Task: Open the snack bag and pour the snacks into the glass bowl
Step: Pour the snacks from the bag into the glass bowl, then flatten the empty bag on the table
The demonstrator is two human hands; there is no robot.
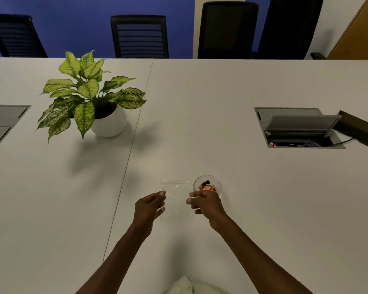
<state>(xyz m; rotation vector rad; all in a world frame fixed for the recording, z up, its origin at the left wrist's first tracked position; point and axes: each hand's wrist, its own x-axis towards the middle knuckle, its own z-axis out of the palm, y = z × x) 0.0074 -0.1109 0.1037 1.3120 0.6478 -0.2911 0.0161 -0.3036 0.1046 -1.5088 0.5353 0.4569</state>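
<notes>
A clear plastic snack bag sits flat between my hands, looking empty, with its zip strip at the far end. My left hand pinches the bag's left edge with curled fingers. On the opposite edge, my right hand has its fingertips closed. Just behind my right hand stands the small glass bowl, which holds orange, black and gold-wrapped snacks. My right hand hides the bowl's near rim.
A potted plant in a white pot stands at the far left. An open cable box is set into the white table at the right, and a closed one at the left edge. Black chairs line the far side.
</notes>
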